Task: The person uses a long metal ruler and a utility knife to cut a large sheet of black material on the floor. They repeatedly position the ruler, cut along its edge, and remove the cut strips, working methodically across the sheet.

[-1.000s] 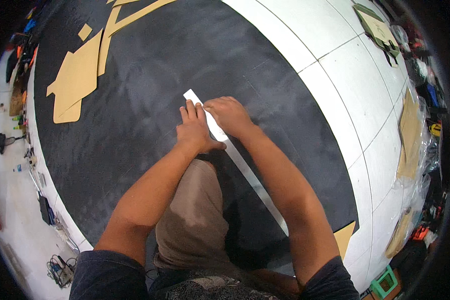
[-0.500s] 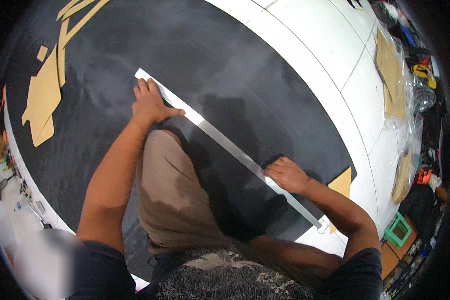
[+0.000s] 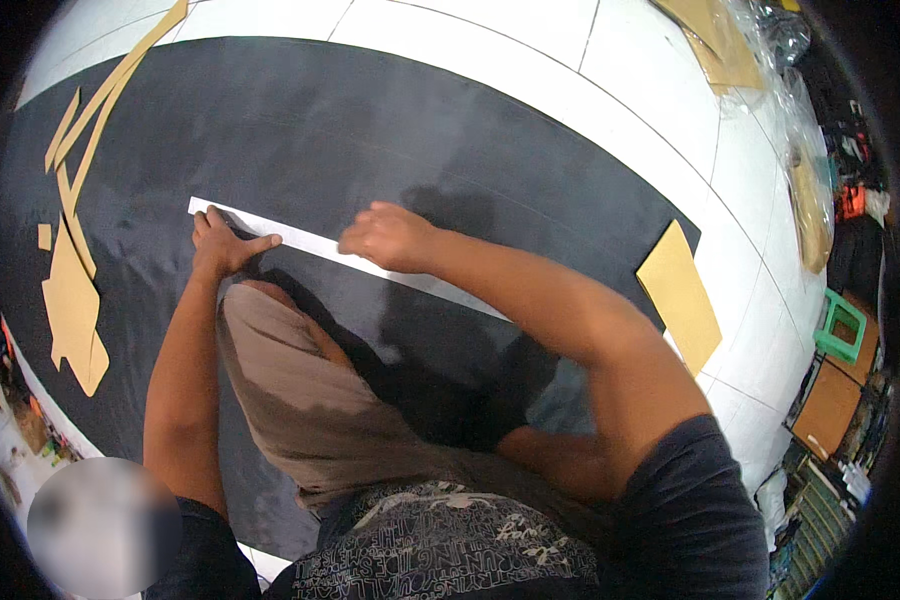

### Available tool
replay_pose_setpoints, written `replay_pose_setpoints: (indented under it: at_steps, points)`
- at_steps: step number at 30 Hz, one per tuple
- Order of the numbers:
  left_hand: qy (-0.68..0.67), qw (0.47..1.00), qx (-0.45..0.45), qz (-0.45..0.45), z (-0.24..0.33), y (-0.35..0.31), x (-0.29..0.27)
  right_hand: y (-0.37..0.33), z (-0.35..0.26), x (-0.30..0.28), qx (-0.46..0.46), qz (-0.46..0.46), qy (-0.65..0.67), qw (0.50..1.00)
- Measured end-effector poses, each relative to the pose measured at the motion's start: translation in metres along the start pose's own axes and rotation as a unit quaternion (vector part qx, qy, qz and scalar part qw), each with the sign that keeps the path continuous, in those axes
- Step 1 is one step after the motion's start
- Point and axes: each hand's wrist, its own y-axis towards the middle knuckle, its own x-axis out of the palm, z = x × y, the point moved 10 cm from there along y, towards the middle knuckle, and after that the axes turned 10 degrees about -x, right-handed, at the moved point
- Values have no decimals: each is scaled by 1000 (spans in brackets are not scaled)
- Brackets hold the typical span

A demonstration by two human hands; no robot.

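A long metal straightedge (image 3: 311, 243) lies slantwise across a large black sheet (image 3: 300, 110), from the upper left toward the lower right. My left hand (image 3: 228, 246) presses on its upper-left end, thumb and fingers spread apart. Further along, my right hand (image 3: 385, 238) is closed at the far edge of the straightedge. Its curled fingers hide whatever they may hold. The right forearm covers the lower-right part of the straightedge. My bent knee (image 3: 270, 330) rests just below my left hand.
Tan cut pieces (image 3: 75, 315) and thin tan strips (image 3: 90, 150) lie at the sheet's left. Another tan piece (image 3: 680, 295) overlaps its right edge. White floor tiles (image 3: 530, 50) surround it. A green stool (image 3: 842, 325) and plastic-wrapped tan material (image 3: 810, 205) are at right.
My right hand has moved up and left along the straightedge, closer to my left hand. My left hand still presses the same end. The view has shifted and turned.
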Motion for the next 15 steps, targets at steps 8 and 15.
replay_pose_setpoints:
  at_steps: [8, 15]
  points:
    - [5, 1000, -3, 4, -6, -2, -2, -274, -73, -44, 118, -173, 32, 977]
    - [6, 1000, 9, 12, -7, 7, 1, -440, -109, -67, 254, -255, 7, 933]
